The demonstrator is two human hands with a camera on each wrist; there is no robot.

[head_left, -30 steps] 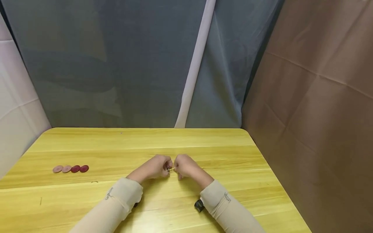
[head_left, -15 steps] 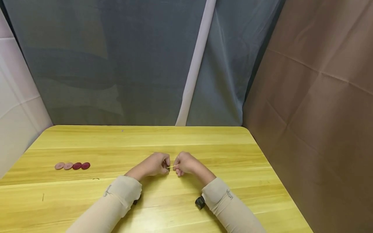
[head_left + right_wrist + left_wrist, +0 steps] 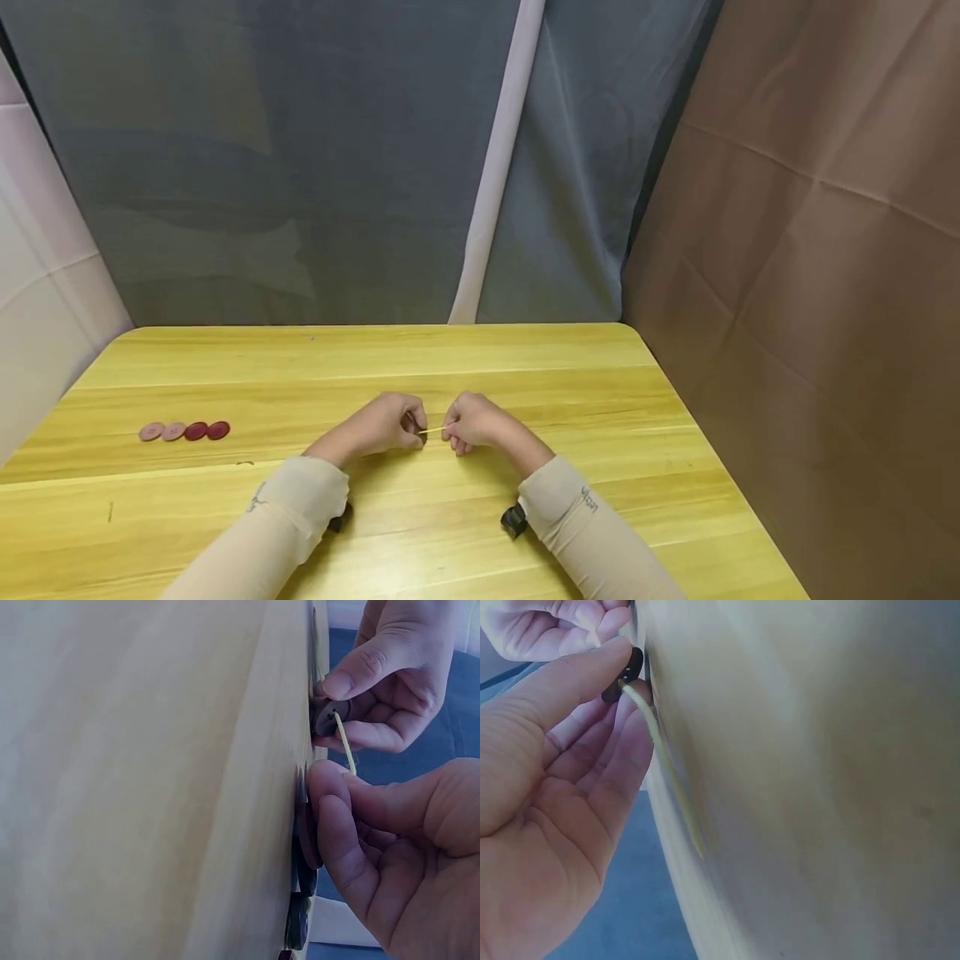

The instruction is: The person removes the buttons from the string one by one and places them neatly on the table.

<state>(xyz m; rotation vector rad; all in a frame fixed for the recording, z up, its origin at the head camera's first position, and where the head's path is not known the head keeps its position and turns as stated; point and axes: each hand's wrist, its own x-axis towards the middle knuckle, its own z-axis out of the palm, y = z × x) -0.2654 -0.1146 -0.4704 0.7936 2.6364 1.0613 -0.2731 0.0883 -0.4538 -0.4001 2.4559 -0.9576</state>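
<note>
My left hand (image 3: 381, 423) pinches a dark button (image 3: 625, 676) between thumb and fingers, just above the wooden table (image 3: 420, 517). A yellow cord (image 3: 344, 744) passes through a hole in the button. On the left-hand side its loose tail hangs down, as the left wrist view shows. My right hand (image 3: 480, 421) pinches the cord's other end between thumb and index finger, close beside the button. The cord stretches nearly straight across the small gap between both hands. In the head view the fingers mostly hide the button.
Left on the table lies a row of pink buttons (image 3: 162, 431) and dark red buttons (image 3: 207, 430). Several dark discs (image 3: 298, 921) show beside my right fingers in the right wrist view. A grey curtain (image 3: 300, 167) hangs behind, and a brown cloth (image 3: 810, 292) at the right.
My left hand has shifted left with the button, so the gap between the hands has widened. More of the cord shows between them. My right hand has come to the cord's end.
</note>
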